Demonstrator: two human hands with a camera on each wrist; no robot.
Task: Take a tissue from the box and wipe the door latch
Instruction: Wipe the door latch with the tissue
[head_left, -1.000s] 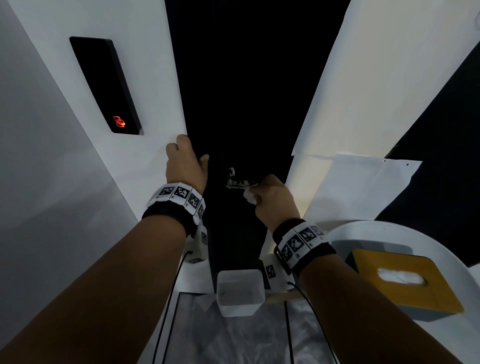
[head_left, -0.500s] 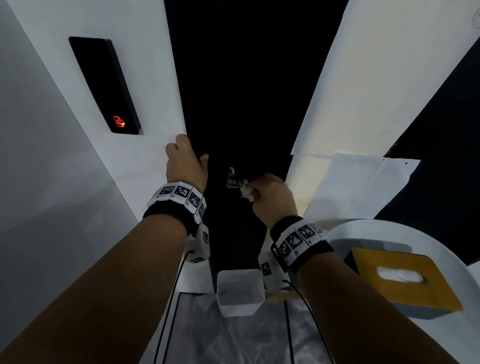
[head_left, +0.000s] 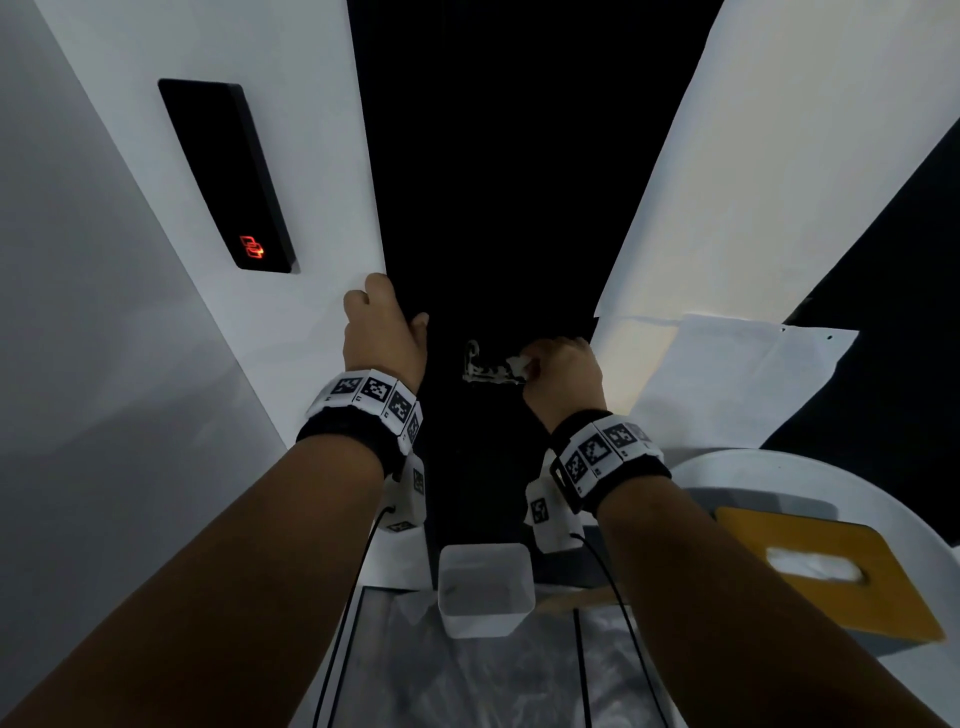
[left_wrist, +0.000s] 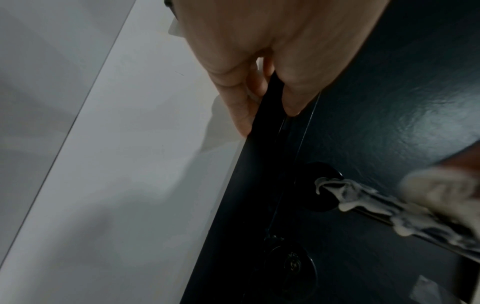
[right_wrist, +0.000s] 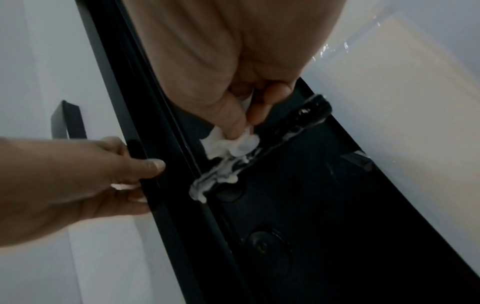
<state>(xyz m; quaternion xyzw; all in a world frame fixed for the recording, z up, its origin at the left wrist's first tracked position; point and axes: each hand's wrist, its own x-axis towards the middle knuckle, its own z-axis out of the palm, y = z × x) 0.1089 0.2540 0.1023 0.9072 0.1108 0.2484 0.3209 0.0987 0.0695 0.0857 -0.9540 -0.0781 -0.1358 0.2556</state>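
A black door (head_left: 493, 182) stands ahead with a lever latch (head_left: 485, 371) smeared with white paste. My right hand (head_left: 561, 374) pinches a crumpled white tissue (head_left: 519, 364) and presses it on the lever, about midway along its length (right_wrist: 239, 144). The smeared latch (right_wrist: 259, 152) runs from its round base up to the right. My left hand (head_left: 387, 332) grips the door's left edge, fingers behind it and thumb on the front (left_wrist: 293, 98). The yellow-topped tissue box (head_left: 826, 571) sits at the lower right, with a tissue poking from its slot.
A black card reader (head_left: 228, 176) with a red light hangs on the white wall at left. A small white tub (head_left: 485, 587) stands below the hands. The tissue box sits on a round white table (head_left: 727, 467). A round lock (right_wrist: 262, 244) sits under the latch.
My right hand has moved up and to the right along the lever with the tissue, baring more of the smeared part. The left hand has stayed on the door edge.
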